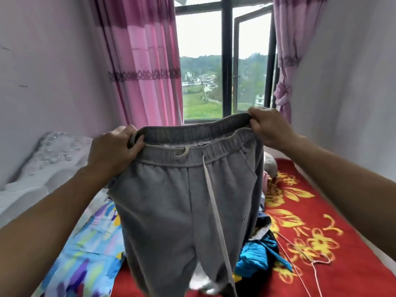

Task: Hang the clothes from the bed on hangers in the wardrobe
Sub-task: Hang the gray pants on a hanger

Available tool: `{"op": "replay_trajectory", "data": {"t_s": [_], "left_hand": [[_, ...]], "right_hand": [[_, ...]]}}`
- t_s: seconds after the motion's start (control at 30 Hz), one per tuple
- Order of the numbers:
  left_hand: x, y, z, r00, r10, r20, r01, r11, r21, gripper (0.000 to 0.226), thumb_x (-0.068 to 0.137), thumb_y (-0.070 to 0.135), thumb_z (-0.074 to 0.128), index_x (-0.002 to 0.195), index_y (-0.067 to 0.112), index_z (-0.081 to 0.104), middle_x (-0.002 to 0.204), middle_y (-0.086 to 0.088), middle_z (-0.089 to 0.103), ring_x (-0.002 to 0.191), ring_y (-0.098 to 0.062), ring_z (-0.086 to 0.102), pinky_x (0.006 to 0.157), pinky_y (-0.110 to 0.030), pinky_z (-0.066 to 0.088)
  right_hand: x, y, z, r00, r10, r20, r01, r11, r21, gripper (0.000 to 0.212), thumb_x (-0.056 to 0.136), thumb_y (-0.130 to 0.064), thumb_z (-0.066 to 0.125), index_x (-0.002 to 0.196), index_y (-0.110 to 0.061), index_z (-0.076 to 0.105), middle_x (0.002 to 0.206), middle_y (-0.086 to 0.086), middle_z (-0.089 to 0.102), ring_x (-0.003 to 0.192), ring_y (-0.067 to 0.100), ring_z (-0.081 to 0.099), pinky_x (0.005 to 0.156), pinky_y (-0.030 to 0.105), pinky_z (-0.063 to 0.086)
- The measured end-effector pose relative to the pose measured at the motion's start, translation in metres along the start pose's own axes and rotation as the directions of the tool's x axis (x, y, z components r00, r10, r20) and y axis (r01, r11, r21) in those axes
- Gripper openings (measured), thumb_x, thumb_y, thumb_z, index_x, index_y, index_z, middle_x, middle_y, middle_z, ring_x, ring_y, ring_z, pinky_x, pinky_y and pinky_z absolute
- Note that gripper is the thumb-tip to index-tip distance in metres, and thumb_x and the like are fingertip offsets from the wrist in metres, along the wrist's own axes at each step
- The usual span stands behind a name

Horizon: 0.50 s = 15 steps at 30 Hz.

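Lilac paint on the wall (42, 61) at far left, with white quilted bedding (53, 155) bunched along its foot. Next to that, a pink curtain (145, 71) hanging full length beside the window. Lower down, a sheet (90, 243) splashed with blue, yellow and purple, spread over the left part of the bed (132, 284).

Above the sheet, the left hand (113, 148), fingers curled round the left end of an elastic waistband (192, 129), thumb on the near side. Between the two hands, grey sweatpants (171, 211) held up by that waistband and stretched wide, legs hanging straight down towards the bed and blocking much of what lies behind. Pale drawstring (214, 211) dangling from the front of the waistband down the middle of the fabric.

Behind and above, a dark-framed window (227, 61), one pane swung open, green hillside and buildings outside.

Showing to the right of the hanging legs, a heap of clothes (257, 256) on the bed, bright blue fabric uppermost, dark and white pieces beneath; which garments, impossible to tell.

Further right, the right hand (267, 127), well apart from the left and slightly higher, gripping the right end of the waistband. Below it, a red blanket (321, 221) with yellow flowers covering the bed. On the blanket, just beside the heap, a thin pale wire hanger (299, 251) lying flat.

At far right, a lilac curtain (285, 93) tied back in a knot against a pale wall
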State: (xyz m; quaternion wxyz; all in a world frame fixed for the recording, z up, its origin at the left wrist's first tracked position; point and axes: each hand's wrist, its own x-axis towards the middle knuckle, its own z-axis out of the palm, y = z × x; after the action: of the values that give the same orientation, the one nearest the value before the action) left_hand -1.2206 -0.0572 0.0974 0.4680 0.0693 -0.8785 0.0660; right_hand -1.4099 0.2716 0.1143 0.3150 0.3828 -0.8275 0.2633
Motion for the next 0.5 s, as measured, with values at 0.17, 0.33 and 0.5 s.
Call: {"op": "replay_trajectory", "data": {"t_s": [0.17,0.33,0.5], "left_hand": [[0.001,-0.01,-0.016,0.988,0.149,-0.032,-0.146,0.987,0.072,0.049,0.092,0.049,0.029,0.106,0.015,0.061,0.085,-0.013,0.065,0.056,-0.039,0.061,0.05,-0.039,0.046],[-0.046,-0.009,0.02,0.973,0.205,0.107,-0.21,0.977,0.046,0.039,0.094,0.045,0.029,0.111,0.021,0.056,0.081,-0.007,0.064,0.057,-0.034,0.065,0.045,-0.036,0.046],[-0.093,0.009,0.08,0.931,0.25,0.265,-0.264,0.964,0.02,0.02,0.083,0.026,0.044,0.098,0.021,0.055,0.066,-0.002,0.06,0.044,-0.024,0.062,0.032,-0.027,0.039]], "right_hand": [[-0.002,-0.017,-0.012,0.989,-0.125,-0.082,0.104,0.97,-0.221,0.019,0.1,-0.025,0.043,0.111,-0.017,0.056,0.097,0.008,0.059,0.073,0.031,0.061,0.069,0.047,0.052],[-0.052,0.001,0.026,0.986,-0.164,0.024,0.163,0.94,-0.298,0.02,0.095,-0.02,0.051,0.114,-0.019,0.058,0.099,0.007,0.061,0.079,0.032,0.063,0.06,0.04,0.051],[-0.099,0.036,0.073,0.977,-0.087,0.196,0.155,0.918,-0.365,0.021,0.085,-0.017,0.054,0.105,-0.021,0.059,0.092,0.004,0.061,0.078,0.03,0.064,0.051,0.038,0.052]]}}
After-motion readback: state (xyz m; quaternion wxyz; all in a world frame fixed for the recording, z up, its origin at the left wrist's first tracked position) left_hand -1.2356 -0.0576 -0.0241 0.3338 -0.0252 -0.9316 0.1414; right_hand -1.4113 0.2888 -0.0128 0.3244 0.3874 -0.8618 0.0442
